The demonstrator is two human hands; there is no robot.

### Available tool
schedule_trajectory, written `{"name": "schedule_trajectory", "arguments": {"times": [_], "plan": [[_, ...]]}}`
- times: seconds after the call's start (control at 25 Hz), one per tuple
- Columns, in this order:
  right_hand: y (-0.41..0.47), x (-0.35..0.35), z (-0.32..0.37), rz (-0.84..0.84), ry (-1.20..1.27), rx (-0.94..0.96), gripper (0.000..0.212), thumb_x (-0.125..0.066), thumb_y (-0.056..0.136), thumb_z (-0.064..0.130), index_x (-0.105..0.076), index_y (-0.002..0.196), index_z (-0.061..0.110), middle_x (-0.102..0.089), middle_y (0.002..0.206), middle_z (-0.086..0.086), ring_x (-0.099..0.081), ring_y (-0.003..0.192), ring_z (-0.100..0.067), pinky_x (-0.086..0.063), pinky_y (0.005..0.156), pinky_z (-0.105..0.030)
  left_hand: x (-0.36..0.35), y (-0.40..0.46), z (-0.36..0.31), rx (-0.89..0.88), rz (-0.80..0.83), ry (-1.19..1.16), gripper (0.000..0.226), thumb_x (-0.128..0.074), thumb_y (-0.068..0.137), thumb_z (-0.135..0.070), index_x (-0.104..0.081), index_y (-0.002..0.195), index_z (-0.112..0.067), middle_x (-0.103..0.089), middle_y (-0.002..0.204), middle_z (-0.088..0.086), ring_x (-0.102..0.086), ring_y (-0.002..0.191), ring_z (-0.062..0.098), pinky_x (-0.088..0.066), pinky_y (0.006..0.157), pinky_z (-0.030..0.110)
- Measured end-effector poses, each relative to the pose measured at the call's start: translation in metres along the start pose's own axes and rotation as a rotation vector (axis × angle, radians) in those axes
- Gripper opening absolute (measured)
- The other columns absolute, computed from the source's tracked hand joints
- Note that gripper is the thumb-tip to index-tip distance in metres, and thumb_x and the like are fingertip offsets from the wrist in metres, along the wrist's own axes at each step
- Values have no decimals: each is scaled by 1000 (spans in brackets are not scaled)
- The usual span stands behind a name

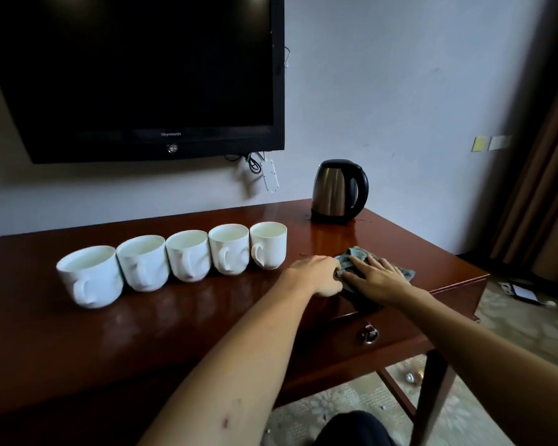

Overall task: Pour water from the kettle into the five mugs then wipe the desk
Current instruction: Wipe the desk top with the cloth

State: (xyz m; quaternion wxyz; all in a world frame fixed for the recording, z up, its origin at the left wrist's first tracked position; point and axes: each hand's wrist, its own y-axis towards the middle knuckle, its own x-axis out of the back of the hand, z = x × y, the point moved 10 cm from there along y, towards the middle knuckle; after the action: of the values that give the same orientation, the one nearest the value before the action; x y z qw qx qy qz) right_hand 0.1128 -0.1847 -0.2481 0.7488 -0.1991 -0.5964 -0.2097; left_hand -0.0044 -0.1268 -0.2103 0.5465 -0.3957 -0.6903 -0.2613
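Glossy wooden desk (174, 317), wall-mounted television (136, 69), carpet (529, 333)

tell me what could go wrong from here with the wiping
The left hand and right hand work the grey cloth right beside the nearest white ceramic mug; a leftward sweep could knock it and spill water. The cloth overhangs the front edge of the dark red wooden desk, so it might slip off.

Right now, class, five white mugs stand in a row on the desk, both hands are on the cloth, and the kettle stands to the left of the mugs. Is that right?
Not quite. The head view shows the kettle standing right of the mugs, at the desk's back corner. Both hands, left and right, are on the cloth.
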Motion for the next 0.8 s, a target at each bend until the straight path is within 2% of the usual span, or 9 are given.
{"name": "schedule_trajectory", "arguments": {"times": [0.16, 0.32, 0.6, 0.8], "plan": [[-13, -6, 13, 42, -8, -3, 70, -23, 98, 71, -12, 160, 41, -2, 171, -6, 1, 157, -31, -4, 124, -47, -10, -13, 4, 24, -35, 22, 40, -45, 100, -37, -58, 136, -28, -59, 142, 10, -55, 128, 37, -44, 100, 46], [-26, -13, 42, 54, -24, 28, 69, -20, 97, 72, -12, 160, 45, -1, 171, -6, 2, 157, -32, -3, 124, -50, -3, -39, 26, 61, -84, 54, 39, -47, 100, -41, -62, 135, -29, -63, 138, 9, -57, 127, 36, -46, 101, 44], [-71, -33, 135, 92, -35, 111, 71, -20, 97, 71, -10, 160, 42, 1, 171, -8, 2, 156, -35, -3, 124, -51, 8, -122, 98, 163, -141, 36, 43, -51, 97, -45, -61, 138, -38, -58, 147, 5, -54, 133, 31, -45, 108, 41], [-111, -51, 215, 95, -60, 198, 71, -21, 97, 70, -9, 160, 40, 0, 171, -9, 0, 156, -36, -5, 123, -53, 21, -194, 154, 268, -174, 49, 46, -52, 94, -54, -60, 138, -43, -58, 146, 7, -56, 131, 31, -46, 107, 40]]}}
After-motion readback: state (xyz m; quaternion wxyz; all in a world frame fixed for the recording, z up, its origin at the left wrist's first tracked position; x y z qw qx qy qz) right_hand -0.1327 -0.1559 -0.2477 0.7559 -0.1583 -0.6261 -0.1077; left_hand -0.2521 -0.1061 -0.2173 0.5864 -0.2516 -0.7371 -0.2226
